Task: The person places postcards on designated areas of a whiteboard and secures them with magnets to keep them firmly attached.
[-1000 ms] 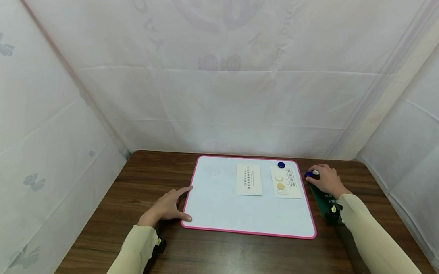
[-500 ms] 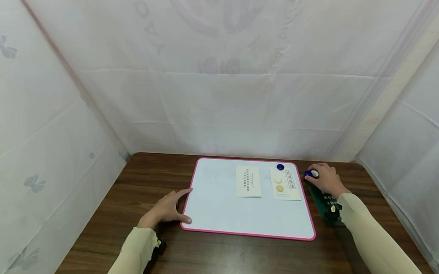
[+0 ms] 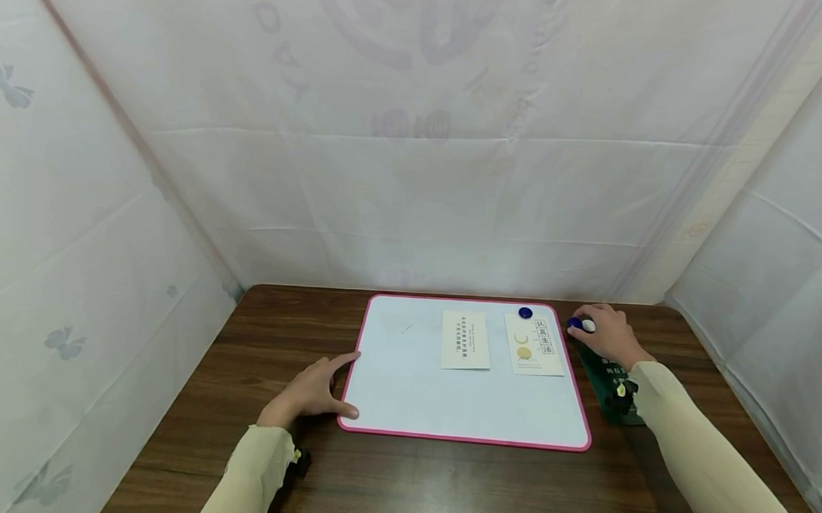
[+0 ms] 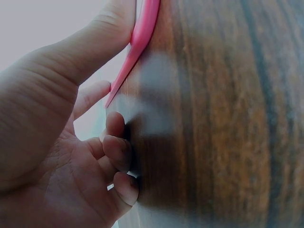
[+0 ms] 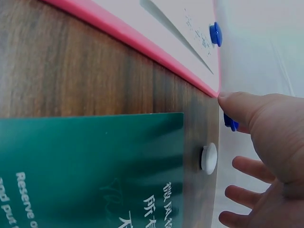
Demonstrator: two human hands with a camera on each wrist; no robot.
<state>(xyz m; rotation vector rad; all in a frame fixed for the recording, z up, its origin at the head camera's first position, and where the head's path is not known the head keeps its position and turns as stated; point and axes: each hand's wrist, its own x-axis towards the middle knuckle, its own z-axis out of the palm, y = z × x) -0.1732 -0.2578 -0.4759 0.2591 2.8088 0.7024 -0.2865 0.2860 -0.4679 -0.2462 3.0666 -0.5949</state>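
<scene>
My left hand [image 3: 311,389] rests at the left edge of a pink-framed whiteboard [image 3: 393,392], thumb and index finger spread and touching the frame. Its other fingers bend loosely by the tabletop in the left wrist view. Beyond the board's right edge, my right hand [image 3: 608,337] pinches a blue round magnet [image 5: 230,122] between thumb and index finger. A white round magnet [image 5: 209,158] sits on the table close by. On the board lie a text card [image 3: 465,341] and, to its right, a moon-print card [image 3: 533,345] with another blue magnet [image 3: 525,312] at its top edge.
A dark green card [image 5: 90,161] with white lettering lies on the table right of the board, partly under my right wrist in the head view. The brown wooden table [image 3: 444,484] meets white cloth walls [image 3: 413,204] at its back and sides.
The blue magnet in my right fingers has shifted slightly left, apart from the white magnet, which shows more fully. My left hand stays at the board's edge. The head view tilts slightly.
</scene>
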